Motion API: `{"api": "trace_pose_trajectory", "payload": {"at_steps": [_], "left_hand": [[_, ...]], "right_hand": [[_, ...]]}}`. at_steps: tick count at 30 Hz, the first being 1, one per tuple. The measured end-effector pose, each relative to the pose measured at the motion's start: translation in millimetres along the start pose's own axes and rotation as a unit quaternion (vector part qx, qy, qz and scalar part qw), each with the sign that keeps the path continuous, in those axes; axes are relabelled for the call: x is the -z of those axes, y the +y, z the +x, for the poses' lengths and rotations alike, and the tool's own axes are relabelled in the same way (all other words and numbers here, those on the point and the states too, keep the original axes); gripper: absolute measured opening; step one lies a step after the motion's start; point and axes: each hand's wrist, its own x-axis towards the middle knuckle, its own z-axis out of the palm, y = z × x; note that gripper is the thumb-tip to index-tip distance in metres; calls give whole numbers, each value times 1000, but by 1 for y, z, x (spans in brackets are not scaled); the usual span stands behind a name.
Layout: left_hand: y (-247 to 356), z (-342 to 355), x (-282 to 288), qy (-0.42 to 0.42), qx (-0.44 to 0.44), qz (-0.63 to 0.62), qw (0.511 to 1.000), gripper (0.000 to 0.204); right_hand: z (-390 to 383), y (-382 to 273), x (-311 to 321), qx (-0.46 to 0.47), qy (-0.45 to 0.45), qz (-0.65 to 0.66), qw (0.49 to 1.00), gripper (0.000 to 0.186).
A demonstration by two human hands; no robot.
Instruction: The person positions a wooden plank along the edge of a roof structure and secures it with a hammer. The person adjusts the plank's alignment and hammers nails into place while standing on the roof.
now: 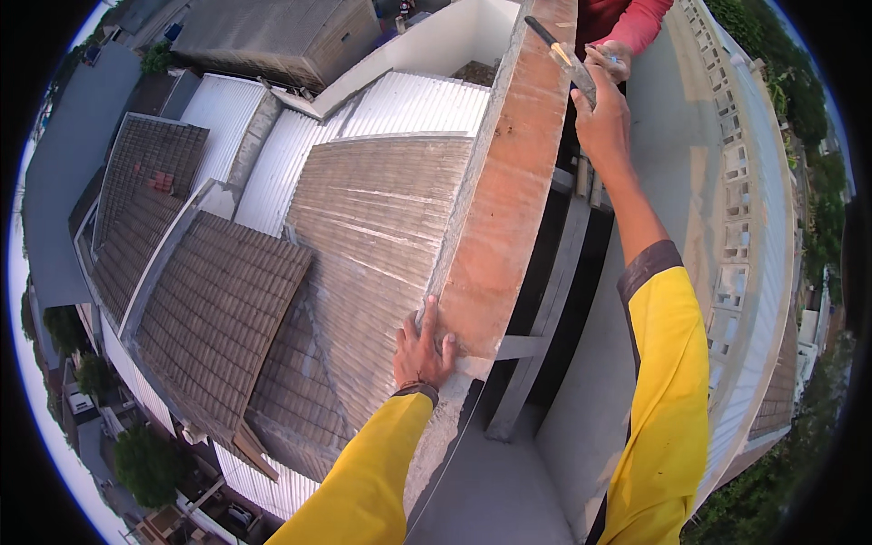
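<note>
My left hand (424,352) rests with fingers spread on the near left edge of a wall top, which carries an orange-brown slab (509,191). My right arm reaches far forward past the slab's right side. At its end my right hand (603,113) pinches the grey, mortar-smeared blade of a trowel (581,77). The trowel's black handle points up and left over the slab. Just beyond my right fingers is a co-worker's hand (615,60) with a red sleeve; whether it also touches the trowel is hard to tell.
To the left, far below, lie tiled roofs (213,309) and corrugated metal roofs (413,104). Right of the slab is a deep drop with grey beams (549,309). A thin line (450,454) runs near my left forearm. Further right stands a wall with pierced blocks (731,209).
</note>
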Motion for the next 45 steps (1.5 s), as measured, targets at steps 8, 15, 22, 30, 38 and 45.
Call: {"api": "trace_pose_trajectory", "payload": {"at_steps": [8, 15, 22, 30, 38, 45], "left_hand": [[-4, 6, -9, 11, -5, 12, 1000, 80], [-4, 8, -9, 19, -10, 11, 1000, 79], [-5, 6, -11, 18, -10, 12, 1000, 79], [-8, 7, -14, 23, -4, 16, 1000, 79], [-5, 4, -13, 19, -3, 19, 1000, 79], [-3, 7, -9, -3, 12, 37, 999, 79]], "right_hand": [[-147, -123, 114, -76, 110, 75, 988, 37], [-158, -178, 190, -217, -74, 145, 962, 32], [-135, -154, 200, -272, -285, 410, 823, 57], [-153, -152, 181, -285, -183, 448, 828, 67], [-147, -116, 95, -145, -34, 773, 617, 77], [-182, -125, -11, -121, 41, 554, 823, 72]]}}
